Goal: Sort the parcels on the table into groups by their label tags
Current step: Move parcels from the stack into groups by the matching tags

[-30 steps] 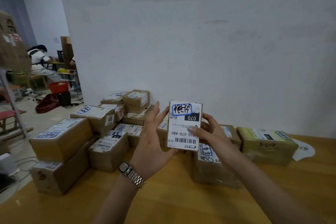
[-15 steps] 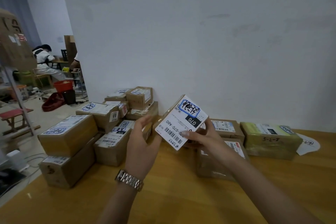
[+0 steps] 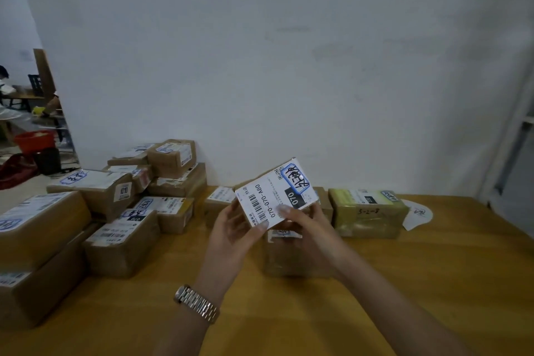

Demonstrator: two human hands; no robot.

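A stack of brown cardboard parcels (image 3: 115, 211) is piled at the left of the wooden worktop (image 3: 433, 283). A small brown box with a white "070" label (image 3: 273, 197) is held tilted above the worktop, gripped by the fingers of the left hand (image 3: 231, 235) and the right hand (image 3: 306, 228). A yellow-taped parcel (image 3: 365, 212) is seen at the right.

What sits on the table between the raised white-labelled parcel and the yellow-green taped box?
In the head view, one small brown cardboard box sits between the held parcel and the yellow-green box.
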